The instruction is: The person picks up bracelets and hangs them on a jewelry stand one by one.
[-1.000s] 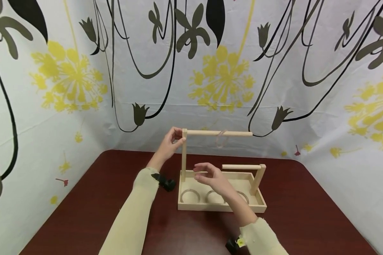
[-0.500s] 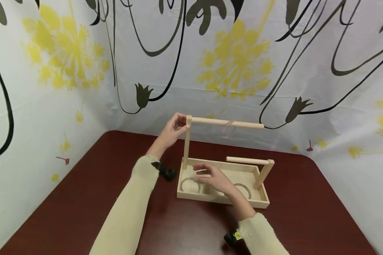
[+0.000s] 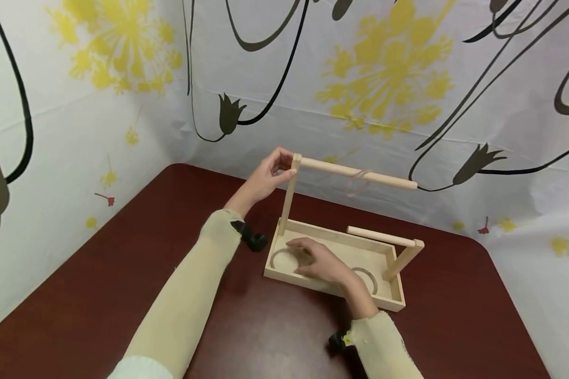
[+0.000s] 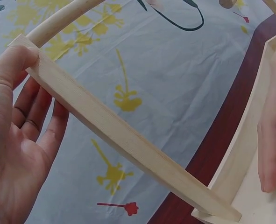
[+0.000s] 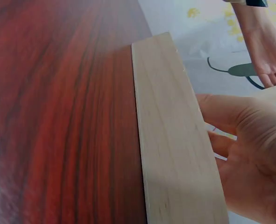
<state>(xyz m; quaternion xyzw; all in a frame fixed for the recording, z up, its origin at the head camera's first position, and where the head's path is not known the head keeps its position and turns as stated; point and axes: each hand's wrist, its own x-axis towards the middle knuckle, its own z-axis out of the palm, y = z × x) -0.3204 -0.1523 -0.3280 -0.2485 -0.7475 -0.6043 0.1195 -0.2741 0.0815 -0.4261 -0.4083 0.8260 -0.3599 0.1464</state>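
My left hand [image 3: 263, 179] holds the top of the tall upright post [image 3: 288, 202], thumb in front and fingers behind, as the left wrist view confirms. The post rises from the left end of a shallow wooden tray [image 3: 308, 285]. Its long peg carries a thin, clear ring [image 3: 350, 193]. Inside the tray lie a left ring [image 3: 273, 259] and a right ring [image 3: 374, 281]. Over the tray's left-middle part, my right hand [image 3: 326, 263] reaches down with fingers and thumb spread in a loose curve beside the left ring. That hand covers the tray's middle.
A shorter post [image 3: 403, 260] with a peg [image 3: 379, 235] pointing left stands at the tray's right end. Dark red-brown table [image 3: 246, 326] lies around the tray. A patterned cloth [image 3: 284, 116] rises behind and at both sides.
The view has tipped downward and turned, so the tray appears slanted. My right hand has lowered into the tray, hiding the middle ring seen earlier. The left hand keeps its hold on the post.
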